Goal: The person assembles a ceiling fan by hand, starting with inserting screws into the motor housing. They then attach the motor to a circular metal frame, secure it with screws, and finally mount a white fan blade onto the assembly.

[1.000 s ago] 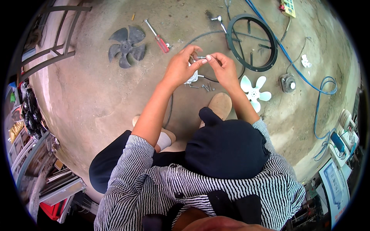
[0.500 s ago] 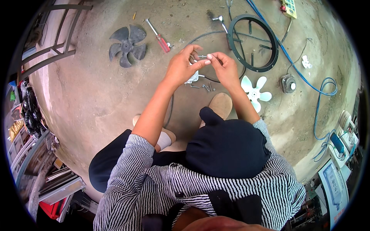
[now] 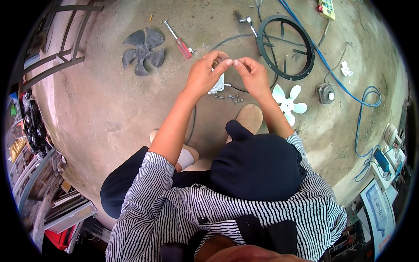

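Head view: left hand (image 3: pixel 203 75) and right hand (image 3: pixel 255 78) curled, fingertips (image 3: pixel 236 63) close together, presumably for precision (closure and contents indeterminable); screws (image 3: pixel 233 99) lie nearby, probably for reach.

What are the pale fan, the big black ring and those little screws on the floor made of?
Pale fan: probably moulded plastic, judging by its smooth, whitish-green blades.
Black ring: likely painted metal, as its narrow rim is evenly dark and carries slim inner tabs; hard plastic remains possible.
Screws: seemingly metal, from their grey look, though too small to judge any plating.
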A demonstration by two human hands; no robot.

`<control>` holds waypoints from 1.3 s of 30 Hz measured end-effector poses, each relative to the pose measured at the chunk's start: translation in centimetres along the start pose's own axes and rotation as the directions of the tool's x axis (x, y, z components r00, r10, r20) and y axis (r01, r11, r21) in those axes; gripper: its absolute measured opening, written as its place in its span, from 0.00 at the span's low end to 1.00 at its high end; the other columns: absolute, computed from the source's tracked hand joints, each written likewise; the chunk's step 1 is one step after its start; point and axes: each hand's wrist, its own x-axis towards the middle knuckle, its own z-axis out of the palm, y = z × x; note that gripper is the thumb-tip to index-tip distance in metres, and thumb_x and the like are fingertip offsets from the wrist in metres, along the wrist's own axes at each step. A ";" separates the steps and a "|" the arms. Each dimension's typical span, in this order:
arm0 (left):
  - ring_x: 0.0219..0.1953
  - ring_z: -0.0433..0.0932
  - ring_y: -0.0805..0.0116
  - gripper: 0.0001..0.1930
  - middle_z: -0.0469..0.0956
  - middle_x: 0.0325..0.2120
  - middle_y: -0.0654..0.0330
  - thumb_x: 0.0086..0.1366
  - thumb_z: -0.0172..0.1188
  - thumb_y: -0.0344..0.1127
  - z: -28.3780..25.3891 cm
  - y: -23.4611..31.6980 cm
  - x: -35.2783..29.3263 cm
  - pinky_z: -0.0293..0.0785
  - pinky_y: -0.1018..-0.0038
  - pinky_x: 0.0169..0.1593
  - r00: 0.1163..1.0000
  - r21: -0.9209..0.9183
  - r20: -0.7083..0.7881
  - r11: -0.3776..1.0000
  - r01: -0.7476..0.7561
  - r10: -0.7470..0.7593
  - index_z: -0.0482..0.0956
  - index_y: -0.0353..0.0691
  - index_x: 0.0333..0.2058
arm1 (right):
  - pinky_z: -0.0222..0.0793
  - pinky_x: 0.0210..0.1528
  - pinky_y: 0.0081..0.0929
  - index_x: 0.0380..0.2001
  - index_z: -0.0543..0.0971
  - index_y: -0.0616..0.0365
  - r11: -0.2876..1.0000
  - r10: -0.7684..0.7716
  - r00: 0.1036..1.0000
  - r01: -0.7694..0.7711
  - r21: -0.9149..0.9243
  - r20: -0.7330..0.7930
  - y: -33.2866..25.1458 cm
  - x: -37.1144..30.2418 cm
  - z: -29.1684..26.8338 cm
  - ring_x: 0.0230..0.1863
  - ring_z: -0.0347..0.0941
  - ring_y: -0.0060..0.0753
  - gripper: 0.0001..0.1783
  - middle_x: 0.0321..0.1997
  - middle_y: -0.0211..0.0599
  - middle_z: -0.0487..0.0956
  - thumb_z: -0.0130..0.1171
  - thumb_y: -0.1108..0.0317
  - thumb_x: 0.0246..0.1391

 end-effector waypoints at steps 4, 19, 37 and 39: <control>0.34 0.79 0.61 0.17 0.80 0.33 0.56 0.68 0.62 0.50 0.1 -0.6 0.0 0.75 0.65 0.40 0.996 0.051 0.013 0.995 -0.089 0.088 0.80 0.40 0.42 | 0.66 0.30 0.23 0.35 0.84 0.62 1.000 0.000 1.000 0.000 0.009 0.004 0.0 0.0 0.1 0.26 0.70 0.18 0.16 0.23 0.29 0.79 0.63 0.57 0.62; 0.31 0.77 0.63 0.16 0.79 0.29 0.56 0.68 0.63 0.48 0.2 -0.1 -0.1 0.74 0.67 0.37 0.999 0.091 0.032 0.996 -0.023 0.020 0.79 0.38 0.38 | 0.66 0.31 0.23 0.35 0.83 0.62 0.999 -0.013 1.000 0.013 0.031 -0.015 0.3 -0.1 0.1 0.27 0.71 0.19 0.16 0.24 0.30 0.79 0.63 0.58 0.62; 0.32 0.78 0.64 0.17 0.80 0.31 0.58 0.64 0.67 0.47 0.0 -1.0 0.1 0.74 0.69 0.38 0.999 0.023 0.007 0.999 -0.048 0.048 0.81 0.40 0.43 | 0.67 0.31 0.23 0.35 0.84 0.63 1.000 0.002 1.000 -0.002 0.001 -0.009 0.1 -0.1 0.0 0.27 0.71 0.19 0.16 0.24 0.30 0.79 0.63 0.58 0.62; 0.31 0.77 0.65 0.17 0.80 0.31 0.58 0.64 0.68 0.46 0.0 -0.9 0.4 0.74 0.69 0.37 1.000 0.004 -0.003 1.000 0.015 -0.015 0.82 0.40 0.43 | 0.67 0.31 0.23 0.36 0.84 0.63 1.000 0.000 1.000 0.000 0.003 -0.010 0.2 0.0 0.0 0.27 0.71 0.19 0.16 0.24 0.30 0.79 0.63 0.58 0.62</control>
